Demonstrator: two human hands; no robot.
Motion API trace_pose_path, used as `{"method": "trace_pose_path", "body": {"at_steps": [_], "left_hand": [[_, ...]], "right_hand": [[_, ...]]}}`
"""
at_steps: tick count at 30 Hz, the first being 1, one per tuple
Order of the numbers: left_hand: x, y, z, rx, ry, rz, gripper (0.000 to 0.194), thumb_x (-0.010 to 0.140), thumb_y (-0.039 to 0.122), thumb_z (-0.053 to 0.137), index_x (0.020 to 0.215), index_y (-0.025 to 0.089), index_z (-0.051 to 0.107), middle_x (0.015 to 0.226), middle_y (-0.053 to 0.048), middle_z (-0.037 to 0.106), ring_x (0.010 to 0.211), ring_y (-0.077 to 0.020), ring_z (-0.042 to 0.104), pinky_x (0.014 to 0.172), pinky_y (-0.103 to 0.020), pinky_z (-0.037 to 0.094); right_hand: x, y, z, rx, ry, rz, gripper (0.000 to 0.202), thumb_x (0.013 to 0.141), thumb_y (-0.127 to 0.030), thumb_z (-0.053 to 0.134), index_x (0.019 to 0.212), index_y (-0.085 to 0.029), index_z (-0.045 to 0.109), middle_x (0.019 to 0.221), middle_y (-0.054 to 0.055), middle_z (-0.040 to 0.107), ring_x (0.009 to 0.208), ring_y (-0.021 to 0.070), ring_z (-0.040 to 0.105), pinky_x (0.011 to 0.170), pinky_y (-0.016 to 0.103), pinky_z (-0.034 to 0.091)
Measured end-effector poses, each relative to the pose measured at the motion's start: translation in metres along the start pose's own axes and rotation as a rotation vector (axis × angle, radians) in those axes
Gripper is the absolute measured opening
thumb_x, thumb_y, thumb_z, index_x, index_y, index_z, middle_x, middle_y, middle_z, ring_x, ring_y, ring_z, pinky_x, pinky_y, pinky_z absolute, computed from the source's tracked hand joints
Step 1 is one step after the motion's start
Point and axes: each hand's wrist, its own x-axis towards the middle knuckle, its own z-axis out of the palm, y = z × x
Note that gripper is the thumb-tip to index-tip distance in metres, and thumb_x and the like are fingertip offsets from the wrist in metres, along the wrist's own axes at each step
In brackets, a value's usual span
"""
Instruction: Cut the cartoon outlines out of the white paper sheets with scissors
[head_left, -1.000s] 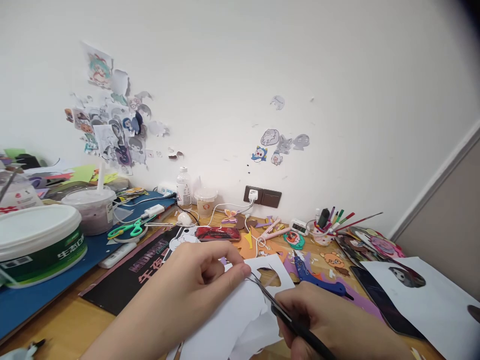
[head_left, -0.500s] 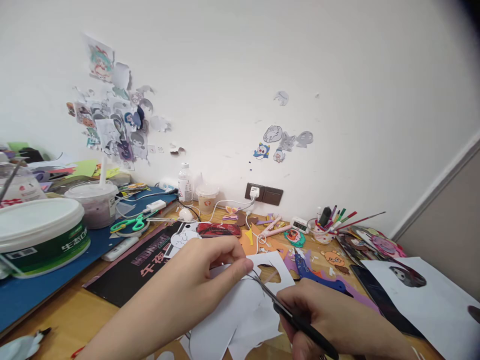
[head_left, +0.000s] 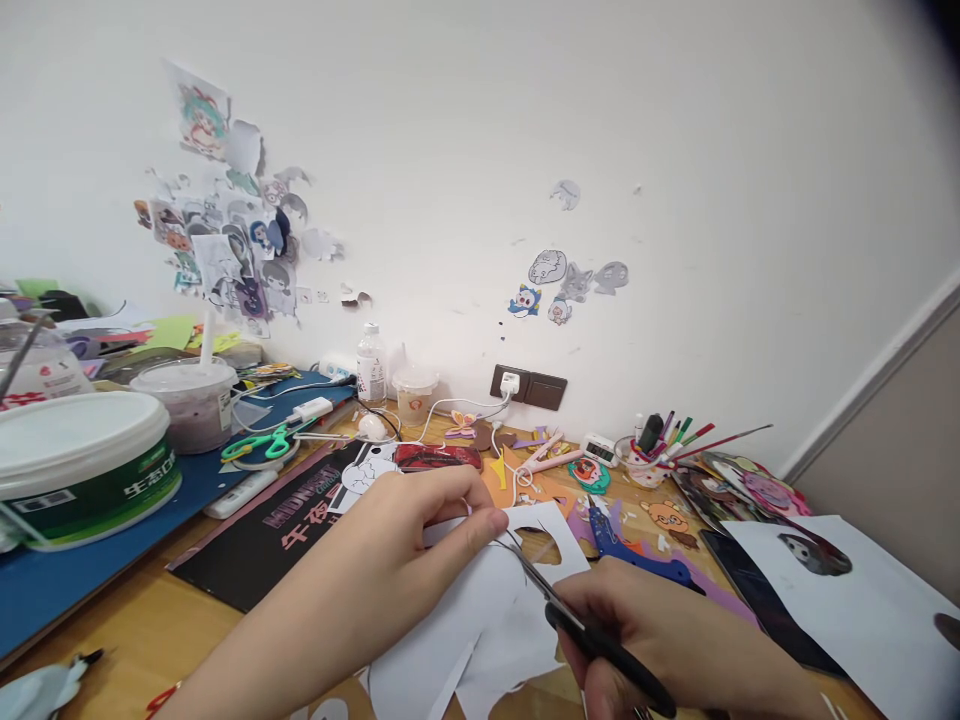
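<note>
While left grip (head_left: pixel 424 530) pinches paper (head_left: pixel 469 590) — right grip (head_left: pixel 630 610), scissors (head_left: pixel 581 634) — a cluttered desk (head_left: pixel 150 615) meets white wall (head_left: pixel 420 150).

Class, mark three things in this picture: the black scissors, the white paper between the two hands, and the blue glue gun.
Black scissors (head_left: pixel 576 625): head view, handle, near the blades.
White paper (head_left: pixel 469 605): head view, upper face.
Blue glue gun (head_left: pixel 630 556): head view, body.

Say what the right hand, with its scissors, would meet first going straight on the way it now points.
The right hand points its scissors forward and left, so the blades would likely meet the white paper at their tips first, then the left hand just beyond; depth there is hard to judge.
</note>
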Motion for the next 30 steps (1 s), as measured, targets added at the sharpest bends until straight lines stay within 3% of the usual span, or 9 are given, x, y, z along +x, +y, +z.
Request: {"method": "trace_pose_path", "body": {"at_steps": [4,13,20,30], "left_hand": [[0.001,0.009,-0.003,-0.028,-0.048,-0.105,0.029,0.088,0.042,0.042,0.071,0.021,0.051,0.049,0.007,0.04,0.043,-0.0086,0.04,0.042,-0.018,0.028],[-0.003,0.008,0.002,0.005,0.04,0.017,0.024,0.089,0.032,0.042,0.071,0.02,0.052,0.068,0.004,0.057,0.065,-0.0121,0.05,0.059,-0.021,0.035],[0.0,0.001,0.012,0.057,0.1,-0.003,0.025,0.09,0.037,0.039,0.075,0.021,0.051,0.064,0.006,0.057,0.057,-0.0108,0.048,0.052,-0.021,0.031],[-0.001,-0.003,0.014,0.06,0.2,0.054,0.019,0.089,0.037,0.045,0.079,0.026,0.055,0.068,0.01,0.063,0.06,-0.0076,0.055,0.055,-0.017,0.037]], "right_hand": [[0.0,0.0,-0.001,-0.034,0.008,-0.053,0.021,0.062,-0.023,0.07,0.06,-0.016,0.051,0.051,-0.008,0.046,0.049,0.0071,0.039,0.043,0.017,0.027],[0.003,0.004,0.0,-0.006,0.009,-0.066,0.025,0.063,-0.031,0.071,0.061,-0.016,0.051,0.052,-0.007,0.048,0.049,0.0084,0.039,0.042,0.018,0.025],[0.003,0.003,0.003,0.082,0.032,-0.036,0.027,0.06,-0.026,0.074,0.061,-0.016,0.05,0.051,-0.007,0.051,0.049,0.0087,0.045,0.043,0.017,0.027],[0.001,-0.002,0.004,0.148,0.032,-0.017,0.018,0.059,-0.014,0.068,0.059,-0.015,0.051,0.05,-0.006,0.053,0.046,0.0067,0.043,0.041,0.015,0.027]]}}
